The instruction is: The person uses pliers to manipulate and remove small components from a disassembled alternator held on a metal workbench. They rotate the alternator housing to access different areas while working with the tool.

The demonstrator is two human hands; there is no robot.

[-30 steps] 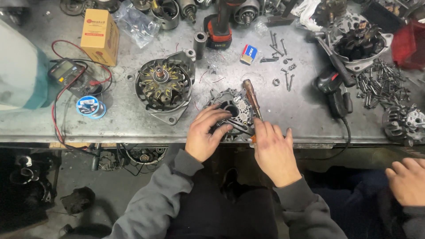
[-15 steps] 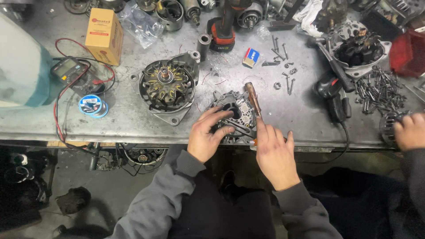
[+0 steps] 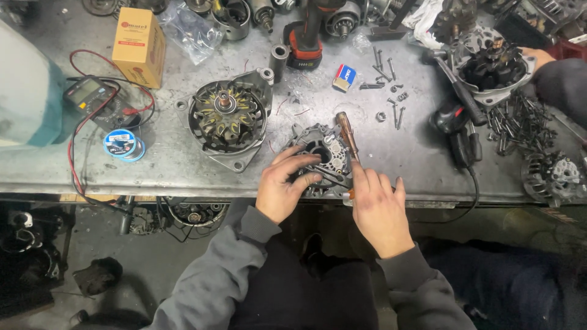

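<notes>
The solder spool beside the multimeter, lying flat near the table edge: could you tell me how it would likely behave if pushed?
The solder spool lies on its flat side, so it would probably slide, not roll. Wound metal wire suggests it is heavy for its size. Stood on its round rim, it could roll off the metal table.

A scratched grey metal workbench [image 3: 183,171] stands over a dim, cluttered concrete floor [image 3: 140,275].

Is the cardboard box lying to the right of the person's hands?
No, the cardboard box stands at the far left of the bench, left of both hands.

Orange cardboard box [image 3: 138,54] beside multimeter [image 3: 92,98]; solder spool [image 3: 123,145]; loose bolts [image 3: 385,85]; cordless drill [image 3: 309,38]
</notes>
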